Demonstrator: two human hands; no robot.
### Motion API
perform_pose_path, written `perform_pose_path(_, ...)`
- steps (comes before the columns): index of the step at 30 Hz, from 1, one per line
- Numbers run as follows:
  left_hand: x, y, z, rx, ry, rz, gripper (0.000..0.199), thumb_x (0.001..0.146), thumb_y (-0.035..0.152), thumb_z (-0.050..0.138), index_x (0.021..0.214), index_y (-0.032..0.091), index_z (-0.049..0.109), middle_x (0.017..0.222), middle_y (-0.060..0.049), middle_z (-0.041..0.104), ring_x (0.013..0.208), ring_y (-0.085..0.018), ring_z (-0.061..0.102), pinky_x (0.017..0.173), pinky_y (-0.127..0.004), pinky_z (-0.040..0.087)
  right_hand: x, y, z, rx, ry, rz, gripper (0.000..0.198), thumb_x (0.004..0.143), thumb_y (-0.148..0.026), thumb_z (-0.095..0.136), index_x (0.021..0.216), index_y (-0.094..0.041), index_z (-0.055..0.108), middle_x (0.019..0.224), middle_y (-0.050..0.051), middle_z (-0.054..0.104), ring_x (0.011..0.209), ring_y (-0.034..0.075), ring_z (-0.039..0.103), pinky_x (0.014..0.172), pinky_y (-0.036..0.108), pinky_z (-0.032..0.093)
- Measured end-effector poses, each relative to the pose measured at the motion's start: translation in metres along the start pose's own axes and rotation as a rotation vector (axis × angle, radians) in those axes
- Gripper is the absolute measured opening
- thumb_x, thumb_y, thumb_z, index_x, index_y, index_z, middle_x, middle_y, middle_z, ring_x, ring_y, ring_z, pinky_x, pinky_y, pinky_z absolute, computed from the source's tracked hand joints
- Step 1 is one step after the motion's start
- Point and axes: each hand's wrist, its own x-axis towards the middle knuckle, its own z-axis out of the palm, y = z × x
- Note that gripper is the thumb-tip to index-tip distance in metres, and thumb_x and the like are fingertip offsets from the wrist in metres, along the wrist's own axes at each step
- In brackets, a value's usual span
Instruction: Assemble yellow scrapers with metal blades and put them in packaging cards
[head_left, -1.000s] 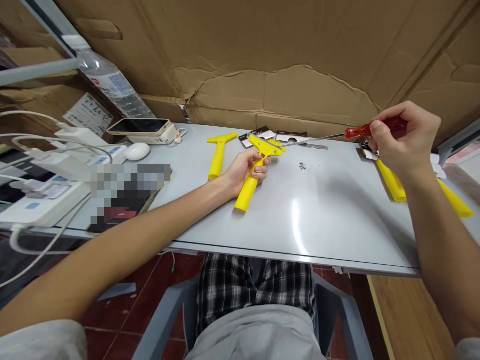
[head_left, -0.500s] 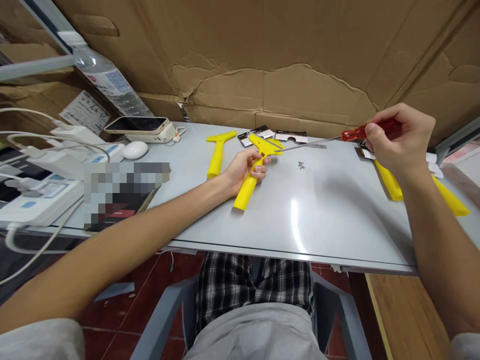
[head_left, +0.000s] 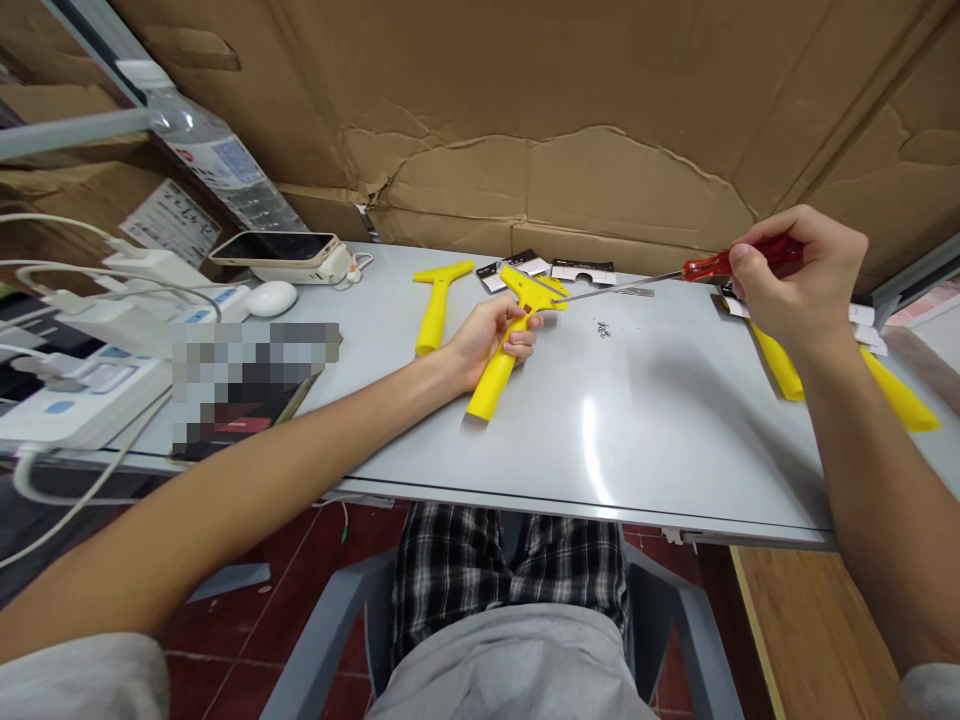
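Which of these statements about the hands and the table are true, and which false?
1. The left hand grips a yellow scraper. True.
2. The right hand holds a hammer. False: a red-handled screwdriver.
3. The screwdriver tip points at the head of the held scraper. True.
4. A phone lies at the table's far left. True.
5. No other scraper lies on the table. False: a second scraper lies beside the left hand.
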Motion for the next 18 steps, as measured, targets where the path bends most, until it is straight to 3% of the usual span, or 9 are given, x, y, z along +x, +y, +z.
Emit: perform_pose_path(18,0.0047,-0.0003,-0.0055,-0.047,-0.036,0.01,0.023,0.078,0.007,0.052,0.095,0.02,0.047,0.078,0.001,0.056,0.041,-0.004,0.04,0.034,-0.012,0.032,-0.0017,-0.0022,0.0055,0.004,0.024,0.148,0.016,0.082,-0.026,0.071,0.084,-0.01,0.069,0.065,0.002,0.059,0.058,0.003,0.056,0.051,0.013,0.039)
